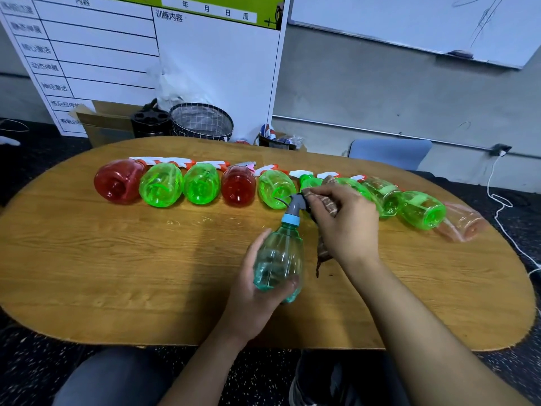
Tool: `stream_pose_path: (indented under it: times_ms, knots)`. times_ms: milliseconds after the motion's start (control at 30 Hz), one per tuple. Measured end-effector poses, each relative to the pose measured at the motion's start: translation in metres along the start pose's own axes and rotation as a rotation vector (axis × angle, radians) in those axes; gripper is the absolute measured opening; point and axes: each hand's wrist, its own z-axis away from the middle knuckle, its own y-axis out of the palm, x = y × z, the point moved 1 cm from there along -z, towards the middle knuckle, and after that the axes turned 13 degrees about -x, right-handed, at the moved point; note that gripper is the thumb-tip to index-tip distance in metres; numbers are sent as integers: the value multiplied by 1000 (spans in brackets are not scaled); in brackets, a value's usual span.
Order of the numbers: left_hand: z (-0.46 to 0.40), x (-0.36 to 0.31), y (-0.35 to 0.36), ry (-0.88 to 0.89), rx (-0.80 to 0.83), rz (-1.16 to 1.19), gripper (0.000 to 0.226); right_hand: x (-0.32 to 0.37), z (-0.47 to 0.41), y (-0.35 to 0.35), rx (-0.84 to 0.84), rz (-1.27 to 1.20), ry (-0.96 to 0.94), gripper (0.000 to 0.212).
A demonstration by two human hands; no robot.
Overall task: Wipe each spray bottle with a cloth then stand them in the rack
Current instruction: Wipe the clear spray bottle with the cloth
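Wooden table [117,273], teal bottle [278,259] and cloth [328,206] in both hands.

Desk [117,273]: carries a row of lying bottles [202,184] along its far side, running left to right.
Held bottle [278,259]: in front of the row, right of desk centre, nozzle toward the row.
Left hand [257,291]: under the held bottle.
Right hand [345,221]: right of the nozzle, with the cloth [325,250].
Basket [202,121]: behind the desk, left of centre.
Chair [389,152]: behind the desk, right.
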Motion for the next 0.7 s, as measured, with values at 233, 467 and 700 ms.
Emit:
stream_pose_path:
  times_ms: [233,467,700]
  knots:
    - [0,0,-1,-2,13,-3,91,5,4,-2,47,-35,-4,13]
    - [-1,-1,0,-14,-9,25,90,6,17,1,132,-60,-26,13]
    - [-1,0,-1,-17,-20,21,91,9,17,0,174,-88,-25,11]
